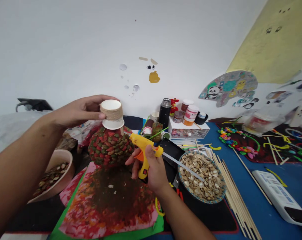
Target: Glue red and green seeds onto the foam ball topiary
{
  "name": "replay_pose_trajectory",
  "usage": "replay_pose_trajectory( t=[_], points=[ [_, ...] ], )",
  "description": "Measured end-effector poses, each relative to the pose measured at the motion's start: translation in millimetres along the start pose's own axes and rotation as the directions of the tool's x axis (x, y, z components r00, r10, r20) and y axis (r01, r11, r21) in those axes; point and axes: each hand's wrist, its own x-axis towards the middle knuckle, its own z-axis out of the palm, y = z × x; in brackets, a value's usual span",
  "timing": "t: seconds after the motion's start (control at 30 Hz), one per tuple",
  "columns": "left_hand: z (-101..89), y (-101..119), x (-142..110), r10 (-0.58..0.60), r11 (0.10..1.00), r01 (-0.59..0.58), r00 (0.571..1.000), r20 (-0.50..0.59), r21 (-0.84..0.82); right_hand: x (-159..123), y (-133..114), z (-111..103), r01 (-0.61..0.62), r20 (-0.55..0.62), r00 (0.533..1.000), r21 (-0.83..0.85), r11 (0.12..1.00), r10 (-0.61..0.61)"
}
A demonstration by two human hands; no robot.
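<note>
My left hand is closed around the side of a white paper cup, its lower part wrapped in twine. The cup is upside down or upright, I cannot tell which, above a round form covered in red and green shell-like pieces. In my right hand is a yellow hot glue gun, a clear glue stick jutting from its back. Its nozzle points left, close to the top of the round form. Paint-stained paper lies beneath.
A bowl of shells stands right of the glue gun, beside wooden sticks. A pink basin is at left. Paint jars and a black thermos stand near the wall. A white power strip lies far right.
</note>
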Motion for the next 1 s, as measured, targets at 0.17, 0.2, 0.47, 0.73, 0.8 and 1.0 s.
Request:
replay_pose_trajectory(
  t=[0.17, 0.2, 0.47, 0.73, 0.8, 1.0],
  points=[
    [-2.7, -4.8, -1.5, -0.016, 1.0, 0.016, 1.0, 0.006, -0.02, 0.4, -1.4, 1.4, -0.004, 0.006, 1.0, 0.003, 1.0, 0.004],
    [-3.2, -5.4, -1.7, -0.017, 1.0, 0.017, 1.0, 0.009, -0.026, 0.4, -1.5, 1.5, -0.003, 0.006, 1.0, 0.001, 1.0, 0.003],
    [-8.1, -7.3, -1.9, -0.007, 1.0, 0.009, 0.998, 0.06, -0.018, -0.7, -1.9, 2.8, -0.01, 0.014, 1.0, 0.017, 1.0, 0.01],
    [-6.8, -8.0, -0.3, 0.009, 1.0, -0.008, 0.999, 0.033, -0.02, -0.3, -0.3, 1.1, -0.008, 0.018, 1.0, -0.01, 1.0, 0.008],
    [-5.6, -6.8, 0.6, 0.011, 1.0, -0.011, 0.999, 0.034, -0.021, -0.4, -0.1, 0.8, -0.004, 0.021, 1.0, -0.019, 1.0, 0.004],
    [-3.5, -2.4, 2.7, 0.002, 1.0, -0.002, 0.999, 0.046, -0.017, -1.0, -0.7, 2.0, -0.007, 0.022, 1.0, -0.003, 1.0, 0.007]
  ],
)
